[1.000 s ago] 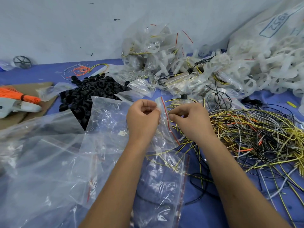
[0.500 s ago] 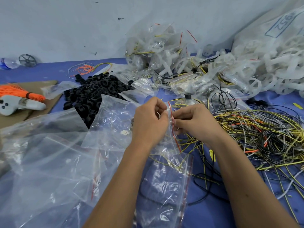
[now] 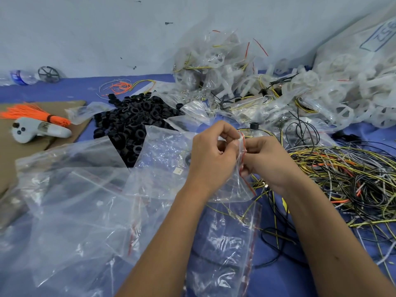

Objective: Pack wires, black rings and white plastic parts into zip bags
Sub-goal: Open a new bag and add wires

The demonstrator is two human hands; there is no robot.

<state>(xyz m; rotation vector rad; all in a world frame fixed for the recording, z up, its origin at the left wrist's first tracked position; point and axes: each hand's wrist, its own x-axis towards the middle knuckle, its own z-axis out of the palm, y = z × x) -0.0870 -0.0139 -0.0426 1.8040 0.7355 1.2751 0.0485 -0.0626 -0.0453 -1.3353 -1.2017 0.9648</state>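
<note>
My left hand (image 3: pixel 212 155) and my right hand (image 3: pixel 264 161) both pinch the red-striped mouth of a small clear zip bag (image 3: pixel 171 166) held above the blue table. The two hands are close together at the bag's top edge. A black ring shows faintly inside the bag near my left hand. A heap of black rings (image 3: pixel 132 118) lies behind the bag to the left. A tangle of yellow, black and grey wires (image 3: pixel 347 181) spreads to the right. White plastic wheel parts (image 3: pixel 342 99) are piled at the back right.
Several empty zip bags (image 3: pixel 70 206) cover the near left of the blue table (image 3: pixel 278 279). A white controller (image 3: pixel 32 130) and an orange wire bundle (image 3: pixel 36 114) lie on brown cardboard at far left. Filled bags (image 3: pixel 214 67) are heaped against the wall.
My hands have drawn closer together at the bag's mouth, and the red zip strip has bunched between my fingers. The view shifted slightly.
</note>
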